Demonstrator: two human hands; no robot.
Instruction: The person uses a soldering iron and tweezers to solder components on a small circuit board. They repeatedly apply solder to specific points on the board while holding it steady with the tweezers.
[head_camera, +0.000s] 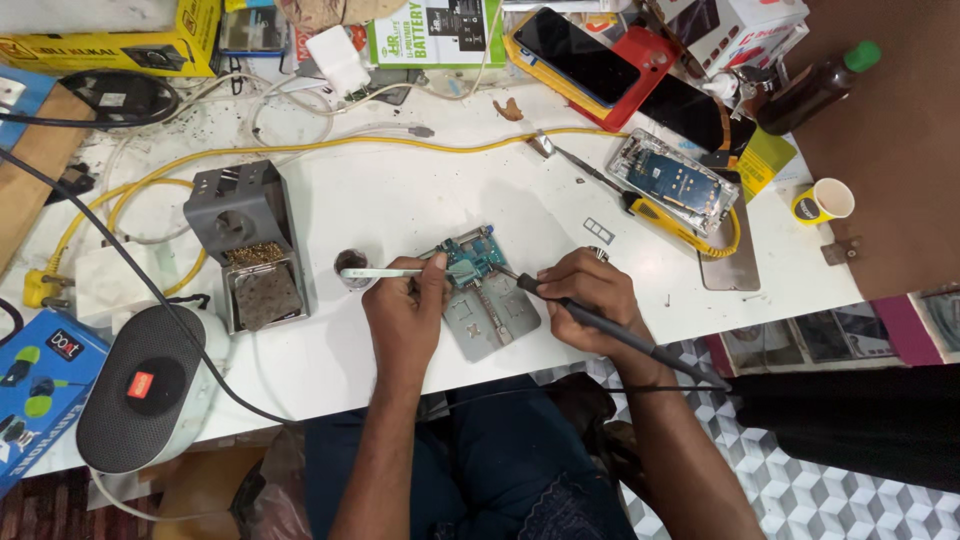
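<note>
Tweezers in left hand, soldering iron in right hand, over circuit board beside iron stand.

A cluttered white workbench carries a grey soldering-iron stand with brass wool at left, a yellow cable looping across the top, and an opened phone with its board exposed at right. A black-and-grey speaker sits at the near left edge beside a blue box. A small paper cup and a brown bottle with a green cap stand far right.
</note>
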